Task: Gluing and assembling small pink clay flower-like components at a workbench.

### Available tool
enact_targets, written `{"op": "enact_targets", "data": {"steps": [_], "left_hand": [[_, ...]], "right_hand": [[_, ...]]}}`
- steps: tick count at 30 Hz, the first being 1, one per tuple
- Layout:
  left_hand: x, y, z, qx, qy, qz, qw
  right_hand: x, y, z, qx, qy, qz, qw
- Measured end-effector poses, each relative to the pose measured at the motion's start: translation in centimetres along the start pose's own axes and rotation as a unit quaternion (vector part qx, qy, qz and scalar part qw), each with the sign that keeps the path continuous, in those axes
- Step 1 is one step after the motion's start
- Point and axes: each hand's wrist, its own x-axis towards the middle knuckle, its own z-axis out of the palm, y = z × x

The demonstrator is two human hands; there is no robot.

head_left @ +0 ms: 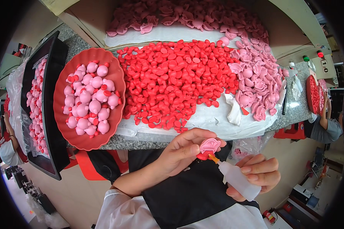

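Note:
My left hand pinches a small pink hollow plastic shell between thumb and fingers, in front of the table's near edge. Just under the shell, against its lower rim, is a glossy red plastic piece. My right hand is wrapped round a translucent white squeeze bottle, tilted with its nozzle up and to the left. The bottle's amber tip is at the red piece; whether it touches is too small to tell.
A red scalloped bowl of pink rounded figures with red parts stands left, beside a black tray of similar pieces. Loose red pieces are heaped mid-table, pink shells right and behind. Crumpled white paper lies near. Other people sit farther off.

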Motion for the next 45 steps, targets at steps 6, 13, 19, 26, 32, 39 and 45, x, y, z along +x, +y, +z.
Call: {"op": "enact_targets", "data": {"steps": [6,13,19,26,32,39,45], "left_hand": [[-0.06,-0.1,0.53,0.025,0.058,-0.014,0.998],[0.02,-0.24,0.21,0.003,-0.006,-0.001,1.0],[0.03,-0.13,0.26,0.004,-0.003,-0.005,1.0],[0.07,-0.22,0.12,0.004,-0.002,0.0,1.0],[0.2,-0.29,0.21,0.002,-0.004,-0.006,1.0],[0.28,-0.25,0.63,0.021,0.052,-0.017,0.998],[0.36,-0.27,0.58,0.023,0.055,-0.017,0.998]], "right_hand": [[-0.03,0.03,0.17,-0.001,0.018,-0.008,1.0],[0.11,-0.2,0.02,-0.004,-0.002,-0.011,1.0],[0.41,-0.12,-0.21,-0.007,-0.036,-0.015,0.999],[0.17,-0.11,-0.29,0.01,-0.017,-0.023,1.0],[0.26,-0.16,-0.1,-0.026,-0.025,-0.04,0.999],[0.62,0.0,-0.37,-0.057,-0.079,-0.099,0.99],[0.39,-0.13,-0.3,-0.092,-0.054,-0.09,0.99]]}}
